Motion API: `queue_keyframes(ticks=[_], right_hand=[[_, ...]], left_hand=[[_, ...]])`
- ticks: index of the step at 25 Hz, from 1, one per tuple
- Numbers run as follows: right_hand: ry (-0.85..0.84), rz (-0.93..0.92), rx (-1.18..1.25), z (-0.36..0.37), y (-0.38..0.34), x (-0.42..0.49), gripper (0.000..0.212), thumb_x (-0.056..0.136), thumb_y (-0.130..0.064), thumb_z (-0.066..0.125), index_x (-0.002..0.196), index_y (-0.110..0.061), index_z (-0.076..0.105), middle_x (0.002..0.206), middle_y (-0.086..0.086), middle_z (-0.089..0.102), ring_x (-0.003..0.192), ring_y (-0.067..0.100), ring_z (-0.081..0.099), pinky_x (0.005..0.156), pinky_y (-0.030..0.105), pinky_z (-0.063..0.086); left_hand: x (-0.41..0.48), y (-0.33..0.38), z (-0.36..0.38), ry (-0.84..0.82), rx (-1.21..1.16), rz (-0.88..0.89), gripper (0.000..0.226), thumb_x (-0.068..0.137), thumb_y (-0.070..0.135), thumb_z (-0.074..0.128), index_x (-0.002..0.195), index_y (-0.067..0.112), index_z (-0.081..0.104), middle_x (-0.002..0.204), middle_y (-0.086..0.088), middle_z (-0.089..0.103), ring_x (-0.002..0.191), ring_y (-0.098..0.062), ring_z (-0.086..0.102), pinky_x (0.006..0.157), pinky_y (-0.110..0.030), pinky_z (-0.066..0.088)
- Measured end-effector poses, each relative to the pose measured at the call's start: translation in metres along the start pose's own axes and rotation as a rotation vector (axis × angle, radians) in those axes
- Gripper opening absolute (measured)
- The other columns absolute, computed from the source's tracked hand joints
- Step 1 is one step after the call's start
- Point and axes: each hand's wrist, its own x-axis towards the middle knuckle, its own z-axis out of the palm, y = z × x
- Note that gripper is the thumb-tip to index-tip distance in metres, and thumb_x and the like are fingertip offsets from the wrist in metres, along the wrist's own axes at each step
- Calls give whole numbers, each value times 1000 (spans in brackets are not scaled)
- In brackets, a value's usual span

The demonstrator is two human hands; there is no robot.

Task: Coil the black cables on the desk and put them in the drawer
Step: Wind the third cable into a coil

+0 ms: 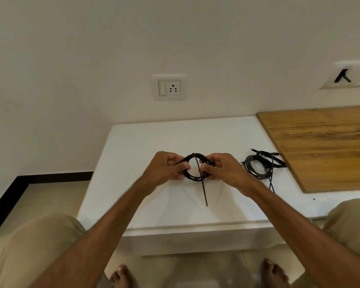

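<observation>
My left hand and right hand pinch a coiled black cable above the table's middle, its tail dangling; another cable lies near the right edge.

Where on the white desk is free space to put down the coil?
Bare: the white desk left of the left hand and behind both hands, toward the wall socket. Crowded: right of the right hand, where the loose cables lie.

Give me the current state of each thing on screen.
Coiled cable: looped, held above the desk, tie strap across it, tail hanging down.
Left hand: grip closed on the coil.
Right hand: grip closed on the coil.
Second cable: loosely bundled, lying on the desk.
Wall socket: nothing plugged in.
</observation>
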Motion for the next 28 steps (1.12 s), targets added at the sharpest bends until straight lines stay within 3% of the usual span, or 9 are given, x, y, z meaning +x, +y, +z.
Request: queue_keyframes(ticks=[6,11,16,22,25,28], right_hand=[[53,17,251,-3,-6,-5,20,95,-7,69,113,1,70,103,25,75,96,35,76,82,39,64],[105,-2,316,-1,-9,-7,19,95,-6,69,111,4,70,102,27,75,97,37,76,85,39,64],[137,51,332,1,-10,-7,18,95,-7,69,108,4,72,102,24,76,101,37,74,80,30,64],[113,126,354,-5,-3,-5,21,94,-7,70,109,7,72,107,27,75,98,35,76,79,28,63],[182,97,237,2,4,0,19,93,-6,71,104,9,72,102,29,74,86,28,76,75,27,64],[251,42,117,5,10,9,12,93,-10,71,99,0,76,99,23,76,94,32,76,81,34,64]], left_hand=[[-2,-2,12,63,-202,-108,37,84,23,83,109,-2,72,100,-18,78,91,-27,77,87,-36,62],[-5,-2,24,70,-366,-68,25,91,6,73,107,-12,71,102,-22,77,94,-31,77,81,-24,60],[-8,2,28,121,-351,-26,22,90,2,73,107,-11,71,98,-22,77,91,-33,77,85,-29,61],[-6,0,25,24,-261,-50,24,92,13,74,108,-5,74,101,-19,78,95,-29,77,87,-30,61],[-3,-9,26,112,-160,-72,21,91,14,75,103,-4,75,97,-21,77,89,-28,78,82,-31,63],[2,-16,22,214,-78,-47,18,88,17,79,97,1,78,87,-17,78,79,-26,77,81,-36,63]])
